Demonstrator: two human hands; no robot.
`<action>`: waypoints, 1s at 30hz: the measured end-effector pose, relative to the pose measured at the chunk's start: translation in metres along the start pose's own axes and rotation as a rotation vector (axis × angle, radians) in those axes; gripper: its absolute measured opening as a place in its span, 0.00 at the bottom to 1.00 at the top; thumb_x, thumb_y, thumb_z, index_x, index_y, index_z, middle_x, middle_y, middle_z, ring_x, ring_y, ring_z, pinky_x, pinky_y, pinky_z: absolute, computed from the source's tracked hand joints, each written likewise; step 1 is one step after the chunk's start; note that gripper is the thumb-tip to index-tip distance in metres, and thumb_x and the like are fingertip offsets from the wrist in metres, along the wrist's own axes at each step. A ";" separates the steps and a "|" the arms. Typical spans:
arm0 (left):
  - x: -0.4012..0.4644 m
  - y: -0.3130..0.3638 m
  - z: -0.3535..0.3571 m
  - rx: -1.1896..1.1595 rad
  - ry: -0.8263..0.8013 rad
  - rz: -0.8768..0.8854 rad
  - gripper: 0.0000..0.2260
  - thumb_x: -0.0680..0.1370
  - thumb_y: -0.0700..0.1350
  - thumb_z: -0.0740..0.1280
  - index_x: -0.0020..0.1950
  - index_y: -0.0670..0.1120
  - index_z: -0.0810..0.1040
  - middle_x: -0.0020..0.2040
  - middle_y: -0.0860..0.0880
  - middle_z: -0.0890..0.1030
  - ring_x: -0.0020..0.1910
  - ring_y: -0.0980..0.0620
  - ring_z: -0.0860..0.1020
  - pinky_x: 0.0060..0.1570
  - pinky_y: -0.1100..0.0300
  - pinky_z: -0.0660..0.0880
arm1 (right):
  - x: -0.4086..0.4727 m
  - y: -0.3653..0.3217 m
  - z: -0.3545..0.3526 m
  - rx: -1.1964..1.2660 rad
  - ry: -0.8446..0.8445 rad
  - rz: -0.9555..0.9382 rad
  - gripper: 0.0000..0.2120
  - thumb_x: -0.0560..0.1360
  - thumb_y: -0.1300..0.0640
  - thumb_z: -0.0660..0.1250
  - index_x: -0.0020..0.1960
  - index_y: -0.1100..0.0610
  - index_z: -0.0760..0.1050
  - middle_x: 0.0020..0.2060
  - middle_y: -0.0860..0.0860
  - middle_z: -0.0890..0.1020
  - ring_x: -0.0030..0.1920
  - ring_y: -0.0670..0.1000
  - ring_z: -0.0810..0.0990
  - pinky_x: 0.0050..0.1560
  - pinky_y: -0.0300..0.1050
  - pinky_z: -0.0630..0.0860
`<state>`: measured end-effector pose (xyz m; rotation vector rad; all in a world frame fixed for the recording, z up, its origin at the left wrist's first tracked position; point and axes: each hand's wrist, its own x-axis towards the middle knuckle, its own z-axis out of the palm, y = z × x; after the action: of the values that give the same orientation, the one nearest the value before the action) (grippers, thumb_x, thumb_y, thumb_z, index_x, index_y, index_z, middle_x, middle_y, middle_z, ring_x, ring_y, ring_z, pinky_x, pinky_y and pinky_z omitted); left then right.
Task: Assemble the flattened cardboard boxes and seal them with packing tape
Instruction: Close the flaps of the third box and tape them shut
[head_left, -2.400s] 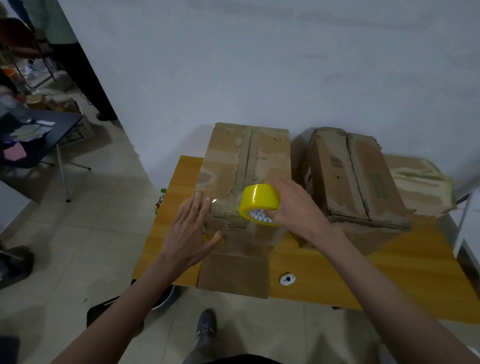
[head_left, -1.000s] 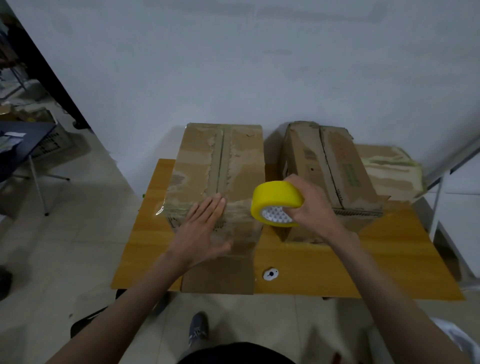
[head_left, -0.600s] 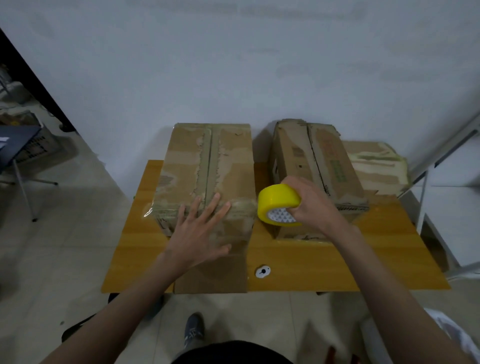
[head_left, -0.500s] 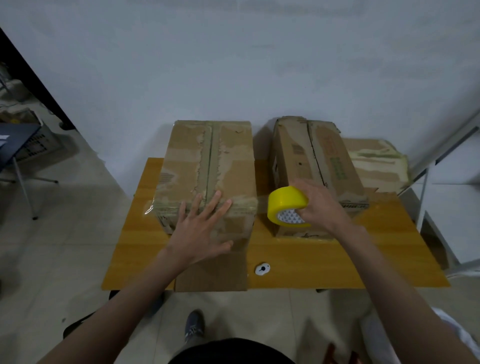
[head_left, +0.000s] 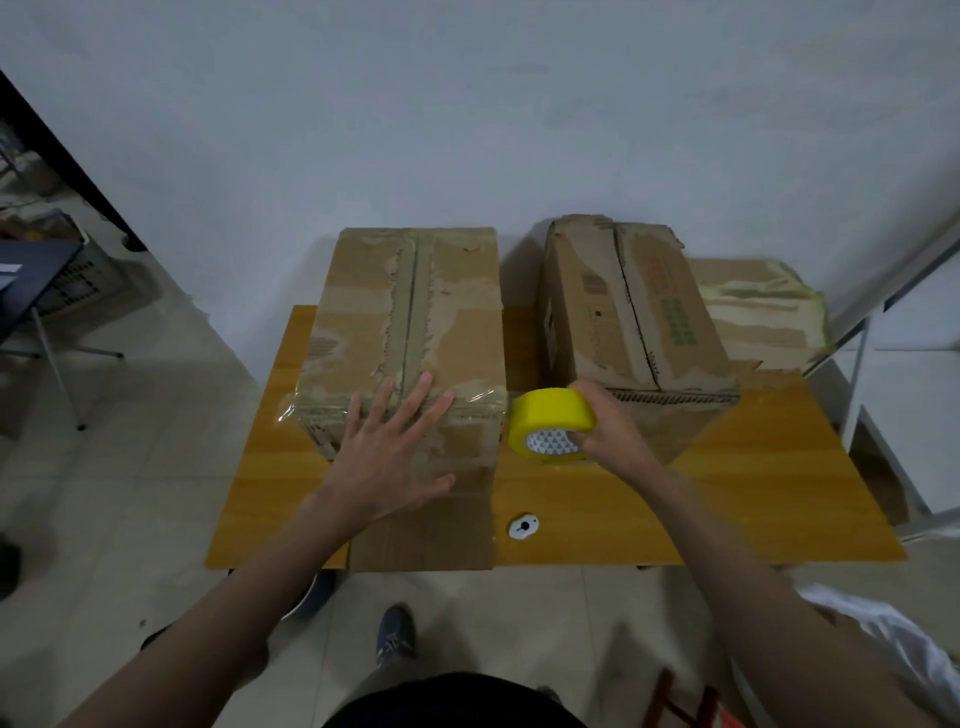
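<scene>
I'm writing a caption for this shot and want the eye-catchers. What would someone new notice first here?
The bright yellow tape roll, gripped in the right hand just right of the near box, stands out most. Next comes the left hand, spread flat on the front of that worn cardboard box, where clear tape runs across the edge. A second battered box sits to the right on the wooden table.

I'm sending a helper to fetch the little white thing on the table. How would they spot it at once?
Start at the wooden table with the cardboard boxes. Along its near edge, just right of the flat cardboard flap that juts over it, lies the small white disc. It is the only white, round thing there, with a dark dot in its centre.
</scene>
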<state>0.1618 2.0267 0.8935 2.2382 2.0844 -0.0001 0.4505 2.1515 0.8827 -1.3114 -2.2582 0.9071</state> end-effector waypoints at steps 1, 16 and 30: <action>0.000 0.000 0.001 0.000 0.002 -0.001 0.45 0.71 0.76 0.56 0.79 0.62 0.35 0.81 0.56 0.36 0.80 0.40 0.40 0.75 0.33 0.43 | 0.002 0.004 0.006 0.011 -0.003 0.010 0.18 0.72 0.69 0.71 0.58 0.59 0.71 0.50 0.51 0.73 0.49 0.49 0.71 0.45 0.46 0.67; -0.002 0.005 -0.006 0.001 -0.016 -0.016 0.43 0.70 0.75 0.52 0.79 0.62 0.38 0.81 0.57 0.39 0.80 0.40 0.42 0.75 0.33 0.46 | -0.037 0.084 0.094 0.063 -0.332 0.330 0.09 0.71 0.62 0.77 0.45 0.57 0.78 0.42 0.52 0.82 0.47 0.52 0.82 0.51 0.51 0.78; -0.002 0.008 -0.010 0.016 -0.031 -0.031 0.43 0.73 0.70 0.58 0.80 0.62 0.39 0.81 0.57 0.39 0.80 0.41 0.41 0.76 0.34 0.46 | -0.028 0.137 0.202 -0.244 -0.390 0.196 0.13 0.70 0.71 0.58 0.42 0.54 0.65 0.46 0.55 0.71 0.45 0.56 0.65 0.45 0.55 0.72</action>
<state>0.1686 2.0244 0.9037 2.1998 2.1103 -0.0534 0.4286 2.1070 0.6422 -1.6007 -2.6396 1.0571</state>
